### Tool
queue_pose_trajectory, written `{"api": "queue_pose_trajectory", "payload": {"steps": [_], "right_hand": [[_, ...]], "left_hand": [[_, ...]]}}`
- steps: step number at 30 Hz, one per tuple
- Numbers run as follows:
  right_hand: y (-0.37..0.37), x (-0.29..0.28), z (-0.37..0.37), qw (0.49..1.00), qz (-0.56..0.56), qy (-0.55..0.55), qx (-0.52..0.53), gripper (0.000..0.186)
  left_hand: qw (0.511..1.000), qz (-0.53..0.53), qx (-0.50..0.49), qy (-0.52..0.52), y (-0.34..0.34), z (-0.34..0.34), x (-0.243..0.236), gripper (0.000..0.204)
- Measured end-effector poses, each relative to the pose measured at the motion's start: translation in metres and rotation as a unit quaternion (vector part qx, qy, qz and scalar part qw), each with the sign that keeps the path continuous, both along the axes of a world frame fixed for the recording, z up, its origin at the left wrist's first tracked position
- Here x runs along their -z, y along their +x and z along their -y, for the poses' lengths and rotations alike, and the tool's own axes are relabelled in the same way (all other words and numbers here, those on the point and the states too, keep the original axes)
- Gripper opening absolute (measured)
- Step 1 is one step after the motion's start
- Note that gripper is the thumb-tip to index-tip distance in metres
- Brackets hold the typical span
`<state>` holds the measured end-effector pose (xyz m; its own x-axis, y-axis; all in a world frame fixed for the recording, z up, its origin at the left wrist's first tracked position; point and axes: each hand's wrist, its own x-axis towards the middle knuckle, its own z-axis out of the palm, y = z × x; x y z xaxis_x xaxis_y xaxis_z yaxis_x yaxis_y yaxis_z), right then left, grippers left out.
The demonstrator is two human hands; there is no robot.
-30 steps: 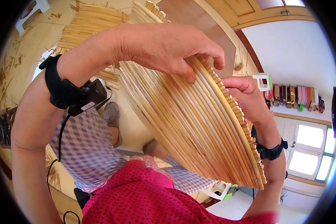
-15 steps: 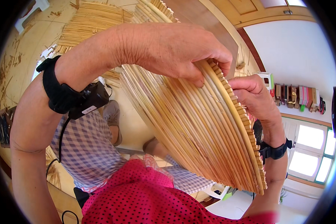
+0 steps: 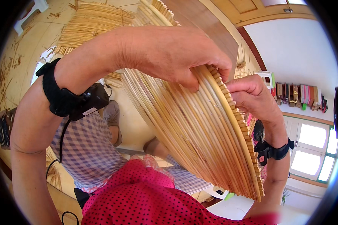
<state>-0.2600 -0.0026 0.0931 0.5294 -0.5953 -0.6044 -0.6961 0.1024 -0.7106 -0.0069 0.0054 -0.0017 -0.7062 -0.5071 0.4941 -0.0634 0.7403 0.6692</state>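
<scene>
A white wall (image 3: 289, 48) is edged in dark red; light is admitted through panes (image 3: 312, 135); the floor (image 3: 133, 122) is tiled.

Before the pink, black-dotted cloth garment (image 3: 139, 195), a golden, curved panel of straight plant stalks (image 3: 187, 131) slants from upper left to lower right. The left grip (image 3: 172, 52) lies across its upper part, thumb on the near face, fingers over the right-hand border; the right grip (image 3: 253, 93) is just right of that border. On the floor (image 3: 135, 127), a flat straw-coloured layer of thin stalks (image 3: 94, 22) lies beyond the left forearm, loose tan straw scraps (image 3: 5, 88) lie toward the left edge, and a grey shoe (image 3: 112, 114) rests left of the panel.
</scene>
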Motion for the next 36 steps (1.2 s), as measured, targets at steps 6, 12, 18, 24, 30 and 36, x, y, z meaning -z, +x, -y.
{"api": "queue_pose_trajectory", "payload": {"steps": [6, 12, 18, 24, 30, 36], "right_hand": [[-0.003, -0.004, 0.001, 1.0, -0.023, 0.015, 0.01, 0.022], [0.002, -0.016, 0.002, 0.993, -0.085, -0.061, -0.063, 0.022], [0.014, -0.022, 0.0, 0.985, -0.11, -0.081, -0.108, 0.018], [0.01, -0.009, -0.004, 0.983, -0.065, -0.121, -0.121, 0.013], [0.004, 0.005, -0.005, 0.98, -0.036, -0.151, -0.128, 0.013], [-0.018, 0.008, 0.002, 0.984, -0.012, -0.155, -0.091, 0.017]], "left_hand": [[1.0, 0.003, 0.008, -0.004, -0.003, 0.002, -0.001, 0.039], [0.999, -0.021, -0.01, -0.036, -0.008, 0.003, -0.001, 0.037], [0.999, -0.04, 0.007, -0.02, -0.015, 0.006, 0.007, 0.041], [0.998, -0.048, -0.003, 0.03, -0.018, 0.003, 0.005, 0.039], [0.998, -0.04, 0.013, 0.047, -0.018, 0.002, 0.005, 0.044], [0.997, 0.0, -0.045, -0.067, -0.014, 0.003, 0.005, 0.044]]}}
